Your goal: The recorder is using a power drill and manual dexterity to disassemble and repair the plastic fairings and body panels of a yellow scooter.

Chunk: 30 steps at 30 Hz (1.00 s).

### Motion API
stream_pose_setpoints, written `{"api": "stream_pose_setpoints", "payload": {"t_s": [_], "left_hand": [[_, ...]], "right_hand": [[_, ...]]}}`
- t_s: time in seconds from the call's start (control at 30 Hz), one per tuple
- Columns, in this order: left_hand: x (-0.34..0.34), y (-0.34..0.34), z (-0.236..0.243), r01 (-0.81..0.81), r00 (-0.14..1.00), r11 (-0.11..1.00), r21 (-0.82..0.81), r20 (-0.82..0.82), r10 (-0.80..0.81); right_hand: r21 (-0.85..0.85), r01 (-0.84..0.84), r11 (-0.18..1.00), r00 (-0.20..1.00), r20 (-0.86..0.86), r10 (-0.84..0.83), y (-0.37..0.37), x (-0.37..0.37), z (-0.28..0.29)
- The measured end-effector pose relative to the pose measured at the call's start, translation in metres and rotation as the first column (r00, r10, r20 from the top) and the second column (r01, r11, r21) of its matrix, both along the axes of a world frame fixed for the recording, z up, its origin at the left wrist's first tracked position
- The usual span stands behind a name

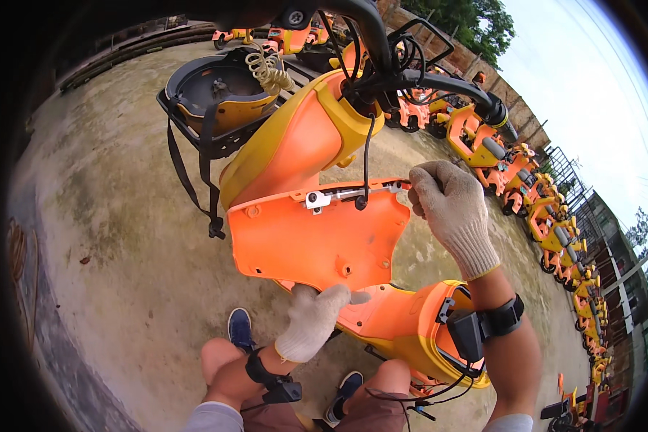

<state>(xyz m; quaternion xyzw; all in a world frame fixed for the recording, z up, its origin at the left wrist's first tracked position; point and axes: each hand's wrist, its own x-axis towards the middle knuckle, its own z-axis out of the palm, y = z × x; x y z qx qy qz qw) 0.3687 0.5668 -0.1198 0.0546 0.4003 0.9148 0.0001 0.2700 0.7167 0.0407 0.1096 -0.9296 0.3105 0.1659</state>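
An orange and yellow scooter (302, 137) stands in front of me. Its orange front inner panel (324, 237) hangs loose below the steering column. My left hand (315, 317), in a white knit glove, grips the panel's lower edge. My right hand (450, 205), also gloved, pinches the panel's upper right corner near a black cable (367, 155) and a small metal bracket (317, 199). The black handlebar (446, 86) reaches to the right above my right hand.
A black front basket (194, 122) holds a yellow helmet (219, 90) with a hanging strap. A long row of similar orange-yellow scooters (547, 216) lines the right side along a fence. The ground is bare concrete (122, 237). My blue shoes (240, 327) are below.
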Motion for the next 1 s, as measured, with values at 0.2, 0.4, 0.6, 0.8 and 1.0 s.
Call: {"api": "stream_pose_setpoints", "payload": {"t_s": [0.2,0.4,0.6,0.8,1.0], "left_hand": [[0.001,-0.002,0.003,-0.004,1.000,1.000,0.007,0.020,0.004],[0.001,-0.002,0.002,0.001,0.999,1.000,-0.015,0.051,-0.001],[-0.001,0.000,-0.007,-0.009,1.000,0.999,-0.040,0.018,0.010],[-0.001,0.000,-0.005,-0.021,1.000,1.000,-0.015,0.001,0.021],[-0.003,0.003,-0.008,-0.023,1.000,1.000,-0.007,0.016,0.023]], "right_hand": [[-0.022,0.014,1.000,0.999,-0.032,-0.015,0.002,0.002,-0.006],[-0.059,0.046,0.997,0.999,0.027,-0.044,-0.001,0.003,-0.004],[0.025,0.056,0.998,0.998,0.040,-0.057,-0.007,0.008,0.001],[-0.014,0.029,0.999,1.000,0.012,-0.029,-0.004,0.006,-0.009],[0.205,-0.037,0.978,0.972,-0.218,0.083,0.002,0.006,-0.016]]}}
